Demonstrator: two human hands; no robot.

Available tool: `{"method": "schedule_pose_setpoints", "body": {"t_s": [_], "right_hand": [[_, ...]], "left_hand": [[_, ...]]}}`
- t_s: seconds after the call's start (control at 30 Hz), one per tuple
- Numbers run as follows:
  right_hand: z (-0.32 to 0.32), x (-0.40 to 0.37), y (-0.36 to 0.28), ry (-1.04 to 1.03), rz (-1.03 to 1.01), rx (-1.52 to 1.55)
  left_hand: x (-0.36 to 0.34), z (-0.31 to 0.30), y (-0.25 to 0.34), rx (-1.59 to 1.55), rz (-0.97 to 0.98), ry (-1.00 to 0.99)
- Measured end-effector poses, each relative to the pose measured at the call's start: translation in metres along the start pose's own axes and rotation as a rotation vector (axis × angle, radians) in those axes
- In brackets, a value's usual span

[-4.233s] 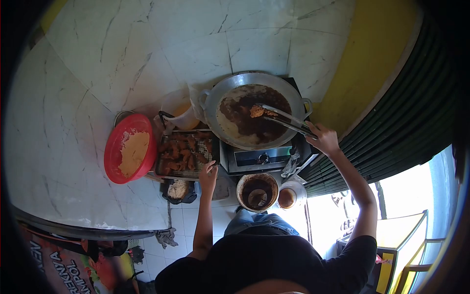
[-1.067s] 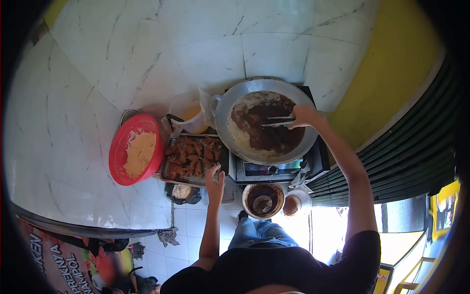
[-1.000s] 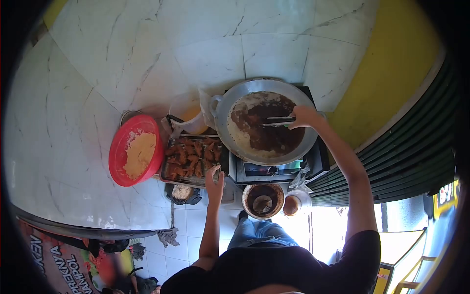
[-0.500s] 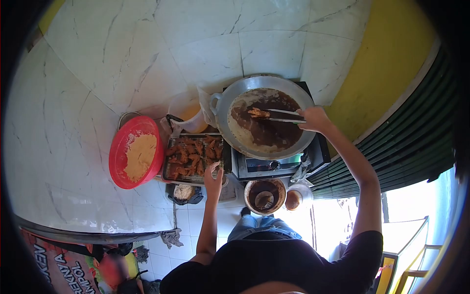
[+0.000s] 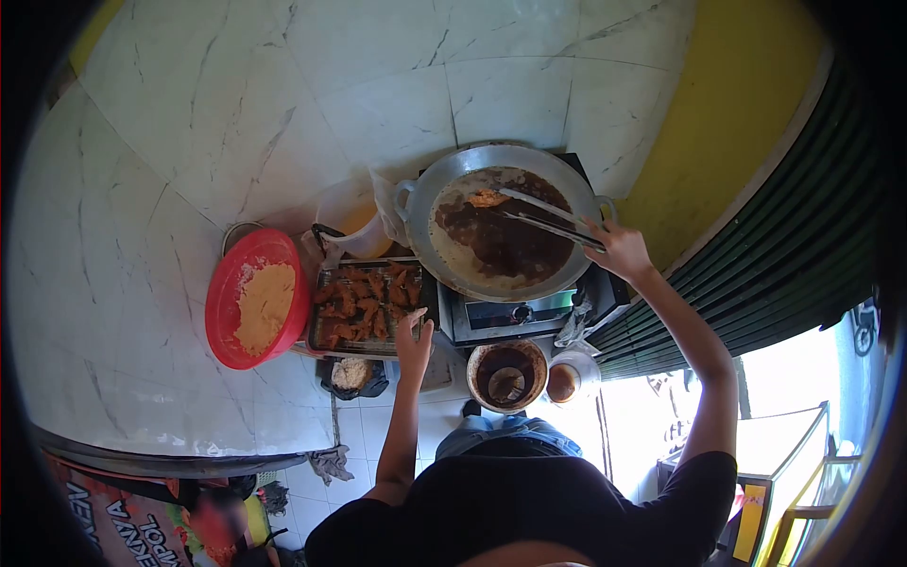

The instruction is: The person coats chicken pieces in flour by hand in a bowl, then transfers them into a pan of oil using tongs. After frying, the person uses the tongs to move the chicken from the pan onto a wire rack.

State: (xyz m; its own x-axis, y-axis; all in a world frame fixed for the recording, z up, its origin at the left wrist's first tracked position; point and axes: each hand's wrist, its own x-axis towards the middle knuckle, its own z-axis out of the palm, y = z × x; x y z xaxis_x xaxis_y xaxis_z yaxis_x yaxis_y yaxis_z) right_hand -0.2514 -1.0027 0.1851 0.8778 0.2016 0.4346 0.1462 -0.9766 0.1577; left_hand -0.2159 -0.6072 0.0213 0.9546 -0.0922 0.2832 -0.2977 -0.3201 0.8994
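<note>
My right hand (image 5: 619, 251) grips metal tongs (image 5: 548, 215) that reach over a big steel wok (image 5: 578, 266) of dark oil. The tong tips pinch a golden fried piece (image 5: 487, 198) near the wok's far left side, lifted at the oil's edge. My left hand (image 5: 415, 334) rests on the near right corner of a wire rack tray (image 5: 365, 346) holding several fried pieces (image 5: 364, 298); whether its fingers grip the rim I cannot tell.
A red bowl (image 5: 227, 302) of yellow flour sits left of the tray. A plastic jug (image 5: 354, 215) stands behind the tray. The wok sits on a gas stove (image 5: 510, 312). A brown pot (image 5: 505, 373) and small bowl (image 5: 563, 383) stand below the stove.
The tongs went from dipping in the oil to gripping a fried piece, then carried it toward the wok's far left edge. My left hand stayed at the tray corner.
</note>
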Motion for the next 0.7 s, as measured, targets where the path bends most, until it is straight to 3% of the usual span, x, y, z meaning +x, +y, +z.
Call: {"method": "schedule_pose_setpoints", "body": {"t_s": [0.2,0.7], "right_hand": [[0.003,-0.023,-0.005,0.002,-0.084,0.03],[0.004,-0.034,-0.002,0.061,-0.03,0.017]], "left_hand": [[-0.003,0.001,0.0,-0.011,-0.009,-0.018],[-0.005,-0.001,0.0,-0.03,-0.046,-0.105]]}}
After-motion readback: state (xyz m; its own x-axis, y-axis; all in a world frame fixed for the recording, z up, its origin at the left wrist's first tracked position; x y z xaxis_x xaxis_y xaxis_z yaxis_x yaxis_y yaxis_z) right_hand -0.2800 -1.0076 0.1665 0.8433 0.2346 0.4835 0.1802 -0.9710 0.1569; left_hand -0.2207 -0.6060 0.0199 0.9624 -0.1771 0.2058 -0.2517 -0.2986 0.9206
